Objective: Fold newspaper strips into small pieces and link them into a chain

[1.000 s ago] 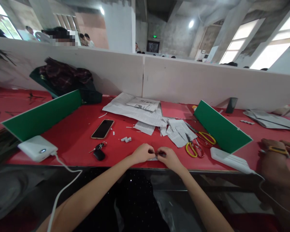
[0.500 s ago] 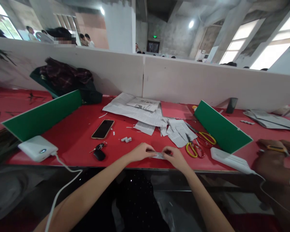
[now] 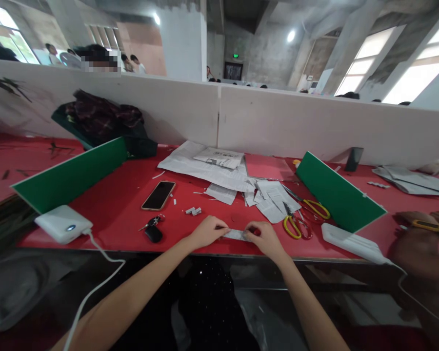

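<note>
Your left hand [image 3: 207, 232] and right hand [image 3: 264, 237] pinch the two ends of a small grey-white paper strip [image 3: 237, 235], fingers closed on it, at the near edge of the red table [image 3: 113, 204]. Just right of your right hand lie yellow-handled scissors [image 3: 294, 225] on cut white paper pieces [image 3: 270, 200]. To the left are a black key fob [image 3: 153, 233], small white folded bits [image 3: 192, 211] and a black phone [image 3: 158, 195]. Two green boards [image 3: 68, 176] [image 3: 338, 192] stand tilted at both sides; between them the table has open room. Another person's hand [image 3: 420, 239] rests at far right.
</note>
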Available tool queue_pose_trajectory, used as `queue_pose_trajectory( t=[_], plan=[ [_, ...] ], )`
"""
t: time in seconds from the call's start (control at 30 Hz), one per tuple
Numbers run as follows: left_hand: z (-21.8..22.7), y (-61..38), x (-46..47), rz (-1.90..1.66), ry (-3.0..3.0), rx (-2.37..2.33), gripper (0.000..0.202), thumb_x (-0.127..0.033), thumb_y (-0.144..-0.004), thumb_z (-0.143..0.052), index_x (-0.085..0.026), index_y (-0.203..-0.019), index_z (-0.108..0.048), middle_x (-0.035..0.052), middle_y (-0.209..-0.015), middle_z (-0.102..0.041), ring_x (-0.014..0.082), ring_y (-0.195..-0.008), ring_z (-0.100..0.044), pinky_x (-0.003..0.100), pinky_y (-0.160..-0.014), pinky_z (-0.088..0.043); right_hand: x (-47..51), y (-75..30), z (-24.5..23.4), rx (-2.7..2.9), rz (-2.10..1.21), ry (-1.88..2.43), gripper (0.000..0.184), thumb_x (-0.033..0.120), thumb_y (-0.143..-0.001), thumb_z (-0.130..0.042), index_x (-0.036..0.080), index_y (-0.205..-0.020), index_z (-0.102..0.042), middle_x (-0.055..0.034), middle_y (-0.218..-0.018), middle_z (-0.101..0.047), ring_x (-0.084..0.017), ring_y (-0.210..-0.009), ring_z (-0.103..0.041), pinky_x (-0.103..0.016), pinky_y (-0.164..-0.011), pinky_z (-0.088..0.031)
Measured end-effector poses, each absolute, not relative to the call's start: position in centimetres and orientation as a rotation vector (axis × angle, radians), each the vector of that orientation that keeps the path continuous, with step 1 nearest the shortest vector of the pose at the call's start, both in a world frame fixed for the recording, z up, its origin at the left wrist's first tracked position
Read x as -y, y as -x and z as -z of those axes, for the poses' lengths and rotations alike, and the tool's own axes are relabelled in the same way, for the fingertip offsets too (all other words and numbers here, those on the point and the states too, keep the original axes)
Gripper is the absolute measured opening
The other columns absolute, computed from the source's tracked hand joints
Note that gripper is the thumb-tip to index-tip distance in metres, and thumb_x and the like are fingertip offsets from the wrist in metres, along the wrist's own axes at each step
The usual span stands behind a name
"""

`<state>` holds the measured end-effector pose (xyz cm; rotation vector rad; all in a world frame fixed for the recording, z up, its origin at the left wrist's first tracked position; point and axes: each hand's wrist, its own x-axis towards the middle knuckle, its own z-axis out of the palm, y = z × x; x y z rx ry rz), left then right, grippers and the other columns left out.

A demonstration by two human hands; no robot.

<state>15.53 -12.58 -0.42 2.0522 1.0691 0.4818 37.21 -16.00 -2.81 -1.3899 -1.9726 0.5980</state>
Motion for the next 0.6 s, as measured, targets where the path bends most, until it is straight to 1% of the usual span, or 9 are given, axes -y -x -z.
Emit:
queue_pose_trajectory(
  t=[0.07, 0.17, 0.23, 0.33, 0.37, 0.5, 0.6],
  plan=[
    [0.2, -14.8, 12.4, -0.493, -2.023, -1.066, 0.033, -0.035, -0.079, -0.047, -0.011, -0.067, -0.067, 0.0032, -0.061, -0.061, 0.0133, -0.059, -0.048, 0.023, -0.055, -0.031, 16.3, -39.1, 3.2, 1.922, -0.579, 1.454, 0.011, 0.02, -0.072, -0.051, 0.018, -0.071, -0.061, -0.0012, -0.069, -0.065, -0.016, -0.066, -0.058, -0.025, -0.064, -0.041],
    [0.1, -14.1, 12.3, -0.493, -2.001, -1.03, 0.032, -0.035, -0.078, -0.048, -0.011, -0.068, -0.066, 0.0038, -0.062, -0.061, 0.0131, -0.059, -0.048, 0.023, -0.056, -0.031, 16.9, -41.0, 3.7, 1.87, -0.593, 1.492, 0.011, 0.021, -0.075, -0.049, 0.018, -0.074, -0.06, -0.0021, -0.071, -0.065, -0.017, -0.069, -0.059, -0.026, -0.066, -0.043],
    [0.3, -14.1, 12.3, -0.484, -2.002, -1.013, 0.032, -0.036, -0.078, -0.049, -0.011, -0.068, -0.066, 0.0038, -0.062, -0.061, 0.0129, -0.059, -0.048, 0.023, -0.056, -0.031, 17.2, -40.7, 3.6, 1.87, -0.585, 1.451, 0.014, 0.023, -0.079, -0.047, 0.018, -0.079, -0.06, -0.0041, -0.079, -0.066, -0.018, -0.076, -0.06, -0.028, -0.071, -0.043],
    [0.9, -14.6, 12.9, -0.485, -2.017, -1.012, 0.033, -0.037, -0.078, -0.05, -0.01, -0.068, -0.067, 0.0032, -0.062, -0.06, 0.013, -0.06, -0.048, 0.022, -0.056, -0.031, 17.3, -38.2, 3.1, 1.945, -0.541, 1.362, 0.018, 0.025, -0.082, -0.046, 0.019, -0.089, -0.061, -0.006, -0.091, -0.067, -0.019, -0.086, -0.059, -0.032, -0.079, -0.041],
    [1.1, -14.8, 13.2, -0.493, -2.025, -1.014, 0.033, -0.037, -0.078, -0.05, -0.01, -0.068, -0.067, 0.003, -0.061, -0.06, 0.013, -0.06, -0.048, 0.021, -0.056, -0.032, 17.3, -37.1, 2.9, 1.99, -0.515, 1.341, 0.017, 0.024, -0.082, -0.047, 0.02, -0.09, -0.062, -0.0054, -0.091, -0.067, -0.019, -0.085, -0.059, -0.033, -0.08, -0.039],
    [1.5, -15.1, 14.1, -0.563, -2.031, -1.026, 0.032, -0.036, -0.079, -0.05, -0.011, -0.07, -0.068, 0.0038, -0.065, -0.063, 0.0134, -0.063, -0.051, 0.021, -0.058, -0.034, 17.5, -34.1, 2.5, 2.133, -0.336, 1.297, 0.01, 0.018, -0.079, -0.051, 0.021, -0.077, -0.061, -0.0007, -0.075, -0.067, -0.015, -0.072, -0.057, -0.036, -0.088, -0.031],
    [1.5, -15.0, 14.3, -0.601, -2.009, -1.036, 0.031, -0.035, -0.08, -0.051, -0.011, -0.073, -0.069, 0.0037, -0.067, -0.065, 0.0133, -0.063, -0.052, 0.02, -0.059, -0.035, 17.9, -34.1, 2.4, 2.151, -0.338, 1.283, 0.009, 0.017, -0.078, -0.052, 0.021, -0.074, -0.059, 0.0005, -0.073, -0.066, -0.014, -0.068, -0.055, -0.033, -0.084, -0.031]
  ],
)
